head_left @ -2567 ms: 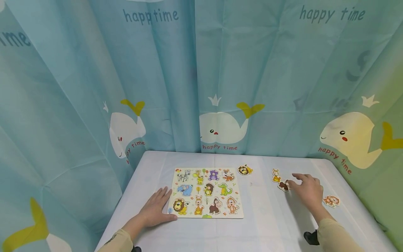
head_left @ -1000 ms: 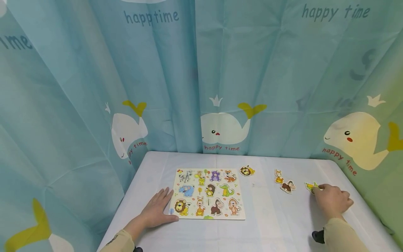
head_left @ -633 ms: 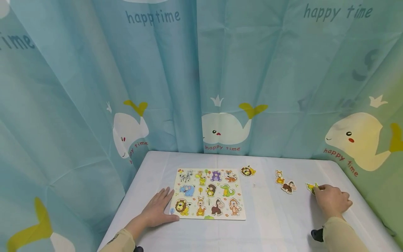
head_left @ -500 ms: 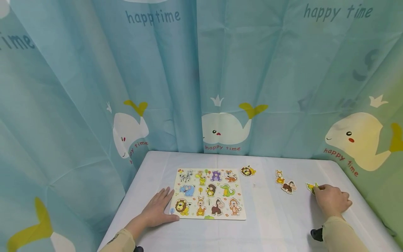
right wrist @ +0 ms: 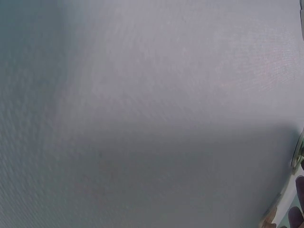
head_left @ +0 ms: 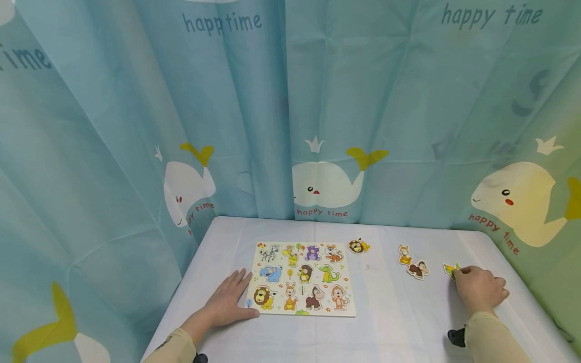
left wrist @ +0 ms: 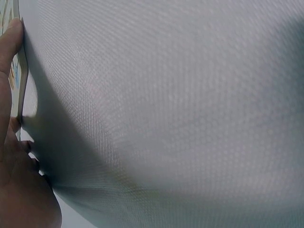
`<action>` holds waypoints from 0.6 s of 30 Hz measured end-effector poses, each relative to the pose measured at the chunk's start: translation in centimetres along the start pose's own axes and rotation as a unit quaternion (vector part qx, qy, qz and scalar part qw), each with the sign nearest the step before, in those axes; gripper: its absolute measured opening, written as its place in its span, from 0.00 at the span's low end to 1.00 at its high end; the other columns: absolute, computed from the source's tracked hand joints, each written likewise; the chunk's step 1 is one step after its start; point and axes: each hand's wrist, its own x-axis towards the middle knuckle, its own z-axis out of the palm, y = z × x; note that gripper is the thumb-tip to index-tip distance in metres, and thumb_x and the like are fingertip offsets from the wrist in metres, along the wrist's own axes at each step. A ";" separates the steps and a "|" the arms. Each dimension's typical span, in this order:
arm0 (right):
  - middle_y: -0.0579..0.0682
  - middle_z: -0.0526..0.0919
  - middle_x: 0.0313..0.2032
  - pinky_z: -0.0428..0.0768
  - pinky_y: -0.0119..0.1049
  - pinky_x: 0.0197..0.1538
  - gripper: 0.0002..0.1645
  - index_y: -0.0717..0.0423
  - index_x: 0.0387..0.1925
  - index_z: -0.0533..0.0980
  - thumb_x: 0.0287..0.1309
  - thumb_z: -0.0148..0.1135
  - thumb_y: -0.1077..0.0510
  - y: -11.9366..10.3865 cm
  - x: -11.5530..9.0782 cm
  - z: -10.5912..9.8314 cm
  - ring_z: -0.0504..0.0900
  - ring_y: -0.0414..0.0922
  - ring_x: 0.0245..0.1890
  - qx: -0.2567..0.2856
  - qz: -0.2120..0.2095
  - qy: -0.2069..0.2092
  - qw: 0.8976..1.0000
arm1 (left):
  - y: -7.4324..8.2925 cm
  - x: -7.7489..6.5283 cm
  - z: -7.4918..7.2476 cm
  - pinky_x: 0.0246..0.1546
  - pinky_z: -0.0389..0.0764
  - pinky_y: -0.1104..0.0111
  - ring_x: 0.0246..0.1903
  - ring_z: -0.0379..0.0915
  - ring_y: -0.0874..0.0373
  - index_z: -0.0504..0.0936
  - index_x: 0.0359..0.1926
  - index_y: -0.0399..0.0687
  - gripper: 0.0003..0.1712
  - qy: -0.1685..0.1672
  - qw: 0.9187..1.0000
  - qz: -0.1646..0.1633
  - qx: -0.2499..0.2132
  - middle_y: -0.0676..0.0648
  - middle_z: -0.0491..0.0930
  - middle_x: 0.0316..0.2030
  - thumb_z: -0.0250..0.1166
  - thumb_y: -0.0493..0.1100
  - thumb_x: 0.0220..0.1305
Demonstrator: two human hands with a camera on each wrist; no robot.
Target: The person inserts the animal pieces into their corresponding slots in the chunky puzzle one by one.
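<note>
A white animal puzzle board (head_left: pixel 351 310) lies flat on the table. My left hand (head_left: pixel 224 302) rests along its left edge, fingers spread and thumb at the near corner. At the right, my right hand (head_left: pixel 481 288) pinches a crocodile puzzle piece (head_left: pixel 450 270), green and yellow, with thumb and fingertips. That piece stays low at the tabletop, its right part hidden by the fingers. In the right wrist view, only a few fingertips (right wrist: pixel 300 190) show at the right border. The left wrist view catches the hand (left wrist: pixel 23 204) beside the board's edge (left wrist: pixel 20 90).
Loose on the cloth lie a lion piece (head_left: pixel 358 246), a kangaroo piece (head_left: pixel 405 255) and a gorilla piece (head_left: pixel 417 269), the last two nearly touching. A blue whale-print curtain (head_left: pixel 254 126) hangs behind the white table (head_left: pixel 386 322).
My right hand has left the gorilla piece and moved right to the crocodile piece, staying there for the last second. It now covers where the monkey piece lay. My left hand has kept its place.
</note>
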 end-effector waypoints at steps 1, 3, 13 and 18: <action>0.76 0.76 0.46 0.61 0.68 0.49 0.23 0.73 0.49 0.77 0.66 0.56 0.54 0.0 0.0 0.0 0.62 0.75 0.51 0.000 0.000 0.000 1.000 | 0.0 0.0 0.0 0.77 0.47 0.44 0.79 0.40 0.40 0.57 0.80 0.45 0.65 0.000 1.000 0.000 -0.001 0.40 0.50 0.80 0.71 0.75 0.51; 0.75 0.76 0.45 0.61 0.68 0.50 0.23 0.73 0.49 0.77 0.66 0.56 0.55 -0.1 0.0 0.1 0.62 0.75 0.51 0.001 0.002 -0.001 1.000 | 0.0 0.0 -0.1 0.77 0.47 0.44 0.79 0.40 0.40 0.57 0.80 0.45 0.65 0.000 1.000 0.000 -0.002 0.40 0.50 0.80 0.71 0.75 0.51; 0.75 0.76 0.45 0.60 0.68 0.52 0.21 0.74 0.48 0.77 0.65 0.54 0.57 -0.5 -0.1 0.2 0.61 0.75 0.53 0.008 0.017 -0.001 1.000 | 0.1 0.0 -0.2 0.76 0.47 0.42 0.78 0.40 0.38 0.57 0.80 0.44 0.65 0.000 1.000 0.004 0.000 0.39 0.50 0.80 0.71 0.73 0.52; 0.75 0.77 0.44 0.60 0.69 0.53 0.21 0.74 0.48 0.77 0.65 0.54 0.57 -0.7 -0.3 0.1 0.61 0.74 0.52 0.008 0.022 -0.004 1.000 | 0.2 0.0 -0.2 0.77 0.47 0.44 0.79 0.40 0.40 0.57 0.80 0.45 0.65 -0.003 1.000 -0.001 -0.001 0.40 0.50 0.80 0.71 0.74 0.52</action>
